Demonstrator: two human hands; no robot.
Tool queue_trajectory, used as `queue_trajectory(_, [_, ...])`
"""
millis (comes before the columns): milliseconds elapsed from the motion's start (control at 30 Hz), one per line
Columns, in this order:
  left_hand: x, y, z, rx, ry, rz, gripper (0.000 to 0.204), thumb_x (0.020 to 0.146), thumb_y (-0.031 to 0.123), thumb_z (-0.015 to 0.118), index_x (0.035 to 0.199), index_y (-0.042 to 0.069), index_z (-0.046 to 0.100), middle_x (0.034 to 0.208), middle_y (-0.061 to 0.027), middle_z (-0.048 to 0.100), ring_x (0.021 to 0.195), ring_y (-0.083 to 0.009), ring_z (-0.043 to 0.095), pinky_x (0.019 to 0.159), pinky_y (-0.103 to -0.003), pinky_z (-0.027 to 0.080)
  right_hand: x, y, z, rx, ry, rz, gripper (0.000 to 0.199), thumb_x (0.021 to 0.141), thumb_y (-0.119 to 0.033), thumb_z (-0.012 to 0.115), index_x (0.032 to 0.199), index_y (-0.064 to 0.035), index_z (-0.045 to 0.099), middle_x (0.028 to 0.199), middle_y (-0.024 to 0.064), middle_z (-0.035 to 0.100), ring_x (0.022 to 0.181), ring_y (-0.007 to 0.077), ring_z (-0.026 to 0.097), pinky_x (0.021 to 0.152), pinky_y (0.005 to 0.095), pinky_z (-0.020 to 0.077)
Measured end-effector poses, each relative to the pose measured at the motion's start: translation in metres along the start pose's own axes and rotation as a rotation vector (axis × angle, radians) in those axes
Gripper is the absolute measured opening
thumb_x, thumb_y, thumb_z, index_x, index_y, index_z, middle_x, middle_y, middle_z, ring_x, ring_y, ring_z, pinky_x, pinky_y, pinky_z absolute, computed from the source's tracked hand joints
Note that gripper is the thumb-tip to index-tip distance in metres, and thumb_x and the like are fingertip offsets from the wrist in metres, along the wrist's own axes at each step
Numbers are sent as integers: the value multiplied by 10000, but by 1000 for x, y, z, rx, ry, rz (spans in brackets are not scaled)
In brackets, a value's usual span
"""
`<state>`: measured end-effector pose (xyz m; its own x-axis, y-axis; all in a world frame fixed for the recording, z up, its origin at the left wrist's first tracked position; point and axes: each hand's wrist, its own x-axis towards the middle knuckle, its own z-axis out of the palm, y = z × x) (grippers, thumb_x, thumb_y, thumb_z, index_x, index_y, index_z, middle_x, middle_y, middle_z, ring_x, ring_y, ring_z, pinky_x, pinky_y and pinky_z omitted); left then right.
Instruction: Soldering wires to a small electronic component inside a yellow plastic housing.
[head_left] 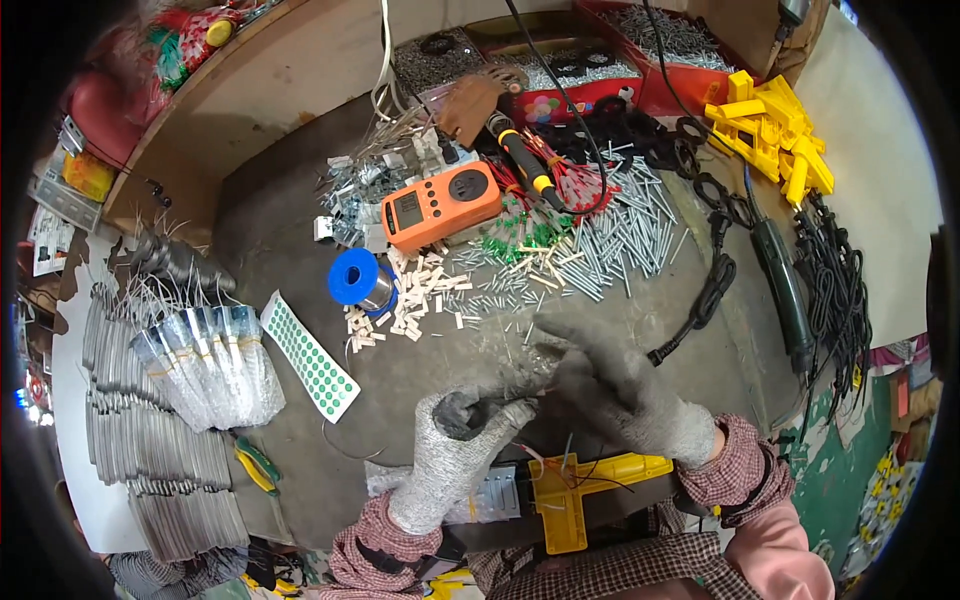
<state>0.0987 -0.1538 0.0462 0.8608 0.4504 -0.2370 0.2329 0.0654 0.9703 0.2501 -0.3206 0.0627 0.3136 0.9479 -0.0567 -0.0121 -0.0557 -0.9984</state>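
Both my hands wear grey gloves with darkened fingers and meet over the near middle of the bench. My left hand (458, 440) is closed, thumb against fingers, around something too small to make out. My right hand (630, 395) is blurred by motion beside it, its fingertips close to the left ones. Below them lies a yellow plastic housing (560, 510) with thin wires on it. A clear-wrapped part (497, 497) rests next to it, partly behind my left wrist. Just beyond my hands, small screws (497, 296) and pale little blocks (408, 318) are scattered.
An orange meter (440, 207), a blue solder spool (357, 280) and long screws (635, 235) stand or lie farther back. At left are a green-dot sticker sheet (310, 355), bubble-wrapped bundles (225, 370) and green-yellow pliers (257, 466). Black cords (835, 280) and yellow housings (775, 125) occupy the right.
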Motion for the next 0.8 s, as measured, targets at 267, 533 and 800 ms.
queue_trajectory(267, [-1,8,8,-5,47,216,227,829,-118,713,1040,-39,746,935,-89,699,881,-163,654,786,-288,524,9,11,-3,-528,66,-314,734,1013,-58,518,1630,-75,120,949,125,664,861,279,651,827,348,515])
queue_trajectory(533, [2,2,17,-145,136,279,236,856,-87,731,1076,-11,690,986,-50,647,919,-138,633,836,-276,529,10,2,1,-154,93,98,405,976,-20,535,1382,-28,545,960,133,686,884,251,685,798,335,531])
queue_trajectory(800, [-6,6,3,-188,29,197,238,907,-54,728,1140,-30,684,1064,-82,711,997,-129,676,864,-278,563,7,-12,24,-799,92,-264,358,873,-67,679,1220,-32,598,1052,171,670,984,368,689,792,423,572])
